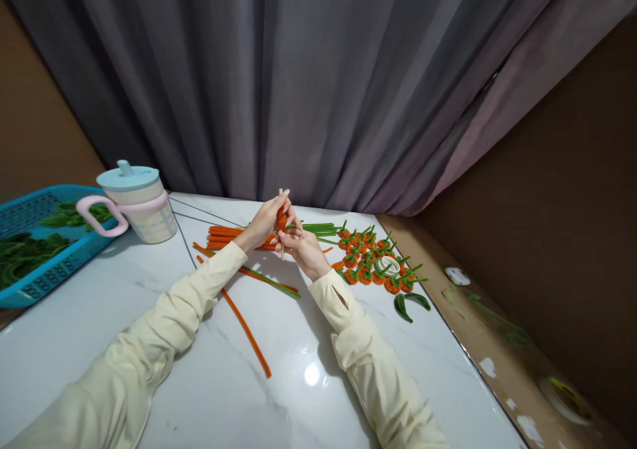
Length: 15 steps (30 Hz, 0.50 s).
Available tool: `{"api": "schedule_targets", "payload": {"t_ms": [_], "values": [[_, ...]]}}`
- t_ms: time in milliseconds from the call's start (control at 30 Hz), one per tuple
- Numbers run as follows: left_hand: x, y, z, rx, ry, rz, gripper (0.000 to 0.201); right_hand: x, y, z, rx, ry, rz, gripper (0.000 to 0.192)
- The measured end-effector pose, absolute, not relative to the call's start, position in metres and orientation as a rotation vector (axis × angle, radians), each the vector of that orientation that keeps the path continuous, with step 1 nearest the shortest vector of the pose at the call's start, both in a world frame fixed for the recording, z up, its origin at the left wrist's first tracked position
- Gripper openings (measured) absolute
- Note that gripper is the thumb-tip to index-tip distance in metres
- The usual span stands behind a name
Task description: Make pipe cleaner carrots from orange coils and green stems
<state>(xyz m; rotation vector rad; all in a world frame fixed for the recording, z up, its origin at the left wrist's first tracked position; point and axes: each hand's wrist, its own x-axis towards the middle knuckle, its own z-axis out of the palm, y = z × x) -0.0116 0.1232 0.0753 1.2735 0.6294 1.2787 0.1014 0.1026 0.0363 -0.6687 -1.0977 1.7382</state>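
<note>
Both hands meet above the white marble table (279, 383). My left hand (263, 225) and my right hand (301, 247) together grip a thin wooden stick (281, 194) with an orange pipe cleaner (281, 221) coiled around it. The stick stands roughly upright, its top showing above my fingers. Behind the hands lies a bundle of orange pipe cleaners (225, 234) and a few green pipe cleaners (318, 227). To the right sits a cluster of finished small orange coils with green stems (371, 256).
A loose orange pipe cleaner (246, 333) lies between my sleeves. A lidded cup with a pink handle (137, 203) stands at the left beside a blue basket of green pieces (34, 250). A white tape roll (387, 264) and green leaves (411, 303) lie right. Grey curtain behind.
</note>
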Motion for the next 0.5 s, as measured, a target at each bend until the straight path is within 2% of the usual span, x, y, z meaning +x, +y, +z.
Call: {"api": "schedule_targets", "payload": {"t_ms": [167, 500], "values": [[-0.014, 0.126, 0.070, 1.329, 0.703, 1.317, 0.033, 0.096, 0.097, 0.035, -0.692, -1.136, 1.684, 0.031], [-0.015, 0.119, 0.043, 1.366, 0.870, 1.164, 0.037, 0.088, 0.097, 0.017, -0.812, -1.101, 1.490, 0.026]]}}
